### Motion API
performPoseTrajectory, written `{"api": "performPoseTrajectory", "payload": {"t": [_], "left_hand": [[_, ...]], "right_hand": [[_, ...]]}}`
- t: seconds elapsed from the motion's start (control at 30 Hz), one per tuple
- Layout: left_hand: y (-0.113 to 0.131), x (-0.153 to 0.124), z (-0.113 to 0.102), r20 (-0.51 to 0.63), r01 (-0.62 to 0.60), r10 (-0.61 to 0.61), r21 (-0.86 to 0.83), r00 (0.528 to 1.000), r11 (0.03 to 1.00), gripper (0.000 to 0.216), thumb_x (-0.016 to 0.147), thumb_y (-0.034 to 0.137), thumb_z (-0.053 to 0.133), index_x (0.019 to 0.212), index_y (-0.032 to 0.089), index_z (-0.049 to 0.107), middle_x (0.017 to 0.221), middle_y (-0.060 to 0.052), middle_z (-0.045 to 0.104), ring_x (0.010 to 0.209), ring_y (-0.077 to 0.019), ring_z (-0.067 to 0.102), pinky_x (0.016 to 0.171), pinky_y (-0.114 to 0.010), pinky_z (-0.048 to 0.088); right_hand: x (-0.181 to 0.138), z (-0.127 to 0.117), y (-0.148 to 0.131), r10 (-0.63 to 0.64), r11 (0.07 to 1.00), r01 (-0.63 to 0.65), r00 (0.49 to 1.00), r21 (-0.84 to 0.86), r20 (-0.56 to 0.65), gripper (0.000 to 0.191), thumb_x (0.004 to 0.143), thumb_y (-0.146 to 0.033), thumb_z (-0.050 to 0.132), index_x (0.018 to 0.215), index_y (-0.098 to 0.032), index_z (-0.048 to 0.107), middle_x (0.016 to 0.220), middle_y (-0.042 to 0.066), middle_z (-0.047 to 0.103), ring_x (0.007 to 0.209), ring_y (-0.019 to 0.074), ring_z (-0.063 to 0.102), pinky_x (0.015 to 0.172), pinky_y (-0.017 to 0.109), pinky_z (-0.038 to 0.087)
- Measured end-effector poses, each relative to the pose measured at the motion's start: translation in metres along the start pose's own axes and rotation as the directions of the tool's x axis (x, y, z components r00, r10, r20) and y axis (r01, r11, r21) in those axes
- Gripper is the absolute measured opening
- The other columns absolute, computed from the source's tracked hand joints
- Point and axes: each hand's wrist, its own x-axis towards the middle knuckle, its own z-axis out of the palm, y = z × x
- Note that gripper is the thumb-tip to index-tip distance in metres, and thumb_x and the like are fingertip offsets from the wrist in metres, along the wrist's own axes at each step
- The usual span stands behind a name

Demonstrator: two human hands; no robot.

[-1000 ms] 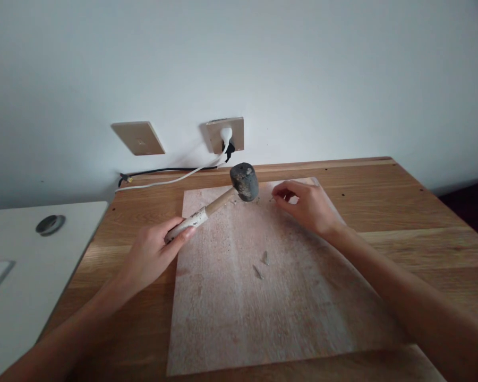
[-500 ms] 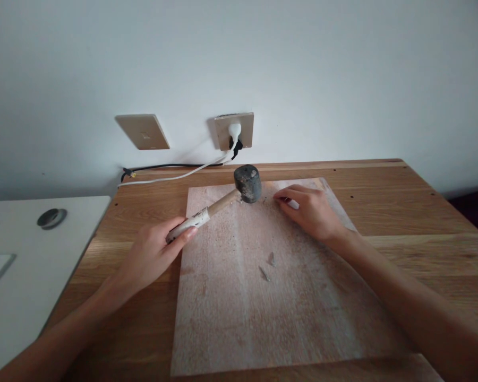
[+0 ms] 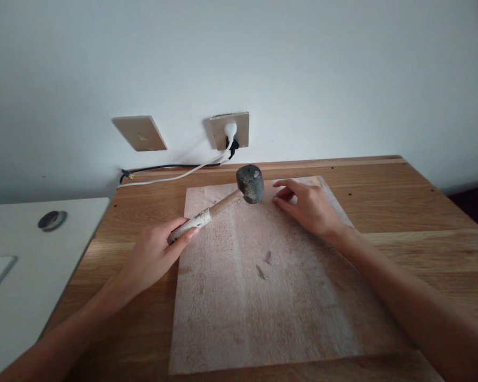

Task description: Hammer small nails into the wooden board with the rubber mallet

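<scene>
My left hand (image 3: pixel 155 254) is closed round the pale wooden handle of a mallet with a dark rubber head (image 3: pixel 250 183), which hovers just above the far part of a worn pinkish board (image 3: pixel 263 307). My right hand (image 3: pixel 306 204) rests on the board right of the mallet head, thumb and fingers pinched on something small that I cannot make out. Two small grey nail-like pieces (image 3: pixel 263 265) lie loose near the board's middle.
The board lies on a wooden table (image 3: pixel 422 223) against a white wall. A wall socket (image 3: pixel 230 130) holds a white plug, its cable running left along the table's back edge. A blank wall plate (image 3: pixel 139 133) is left of it. A white surface (image 3: pixel 32 254) adjoins at left.
The mallet head has shifted slightly right and nearer my right hand. My right hand's fingers have lowered toward the board and stayed pinched.
</scene>
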Motion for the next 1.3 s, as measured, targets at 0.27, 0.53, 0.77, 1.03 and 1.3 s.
{"api": "performPoseTrajectory", "payload": {"t": [0.27,0.53,0.77,1.03,1.3], "left_hand": [[0.019,0.017,0.009,0.003,-0.051,0.051,-0.036,0.999,0.998,0.039,0.098,0.05,0.052,0.087,0.019,0.072,0.057,0.005,0.051,0.051,-0.0121,0.049,0.054,-0.026,0.034],[0.03,0.038,0.025,0.038,-0.115,0.112,0.071,0.993,0.991,0.034,0.101,0.049,0.055,0.095,0.021,0.074,0.065,0.001,0.065,0.055,-0.0147,0.056,0.058,-0.027,0.035],[0.028,0.036,0.024,0.039,-0.112,0.108,0.143,0.993,0.983,0.038,0.102,0.051,0.052,0.099,0.021,0.075,0.072,-0.002,0.07,0.059,-0.0164,0.061,0.06,-0.028,0.036],[0.028,0.031,0.019,0.006,-0.077,0.076,0.1,0.997,0.992,0.04,0.1,0.053,0.052,0.097,0.02,0.075,0.061,0.003,0.06,0.056,-0.0144,0.056,0.059,-0.027,0.035],[0.018,0.019,0.012,-0.041,-0.099,0.101,0.032,0.994,0.995,0.037,0.098,0.049,0.053,0.094,0.018,0.074,0.06,0.005,0.057,0.052,-0.0115,0.051,0.056,-0.025,0.035]], "right_hand": [[-0.001,-0.006,-0.003,0.039,0.999,-0.039,0.999,0.006,0.012,0.032,0.091,-0.031,0.072,0.122,-0.022,0.072,0.095,0.007,0.083,0.088,0.0263,0.08,0.086,0.041,0.062],[-0.035,-0.024,0.002,-0.04,0.997,0.037,0.999,-0.07,-0.036,0.01,0.095,-0.028,0.065,0.101,-0.022,0.071,0.083,0.005,0.077,0.073,0.0221,0.074,0.073,0.036,0.06],[-0.068,-0.032,-0.044,-0.46,0.857,0.491,0.865,-0.153,0.201,0.02,0.102,-0.008,0.053,0.107,-0.019,0.069,0.106,0.01,0.075,0.096,0.0218,0.072,0.078,0.032,0.059],[-0.078,-0.015,-0.066,-0.709,0.545,0.791,0.612,-0.278,0.35,0.013,0.102,-0.009,0.058,0.097,-0.014,0.069,0.08,0.004,0.067,0.077,0.0194,0.065,0.07,0.033,0.051],[-0.033,-0.029,-0.002,-0.323,0.944,0.317,0.944,-0.089,-0.064,0.017,0.099,-0.014,0.057,0.103,-0.017,0.074,0.092,0.008,0.076,0.076,0.0183,0.071,0.072,0.031,0.058]]}}
